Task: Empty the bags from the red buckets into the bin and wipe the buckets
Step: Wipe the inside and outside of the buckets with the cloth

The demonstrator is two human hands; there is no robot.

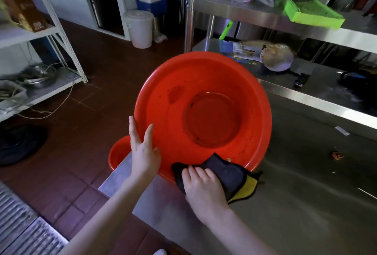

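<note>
Two red buckets are in view. The bucket (204, 111) stands tilted on the desk (306, 203), mouth toward the camera, with stains on its inside. The second bucket (118, 154) sits at the bucket's lower left, beyond the desk edge, and is mostly hidden. Left grip (142, 150): on the bucket's lower-left rim, pinching the rim with the thumb inside and straight fingers outside. Right grip (202, 187): at the bucket's lower rim, fingers curled over a dark-and-yellow cloth (226, 173), pressing it against the inner wall.
</note>
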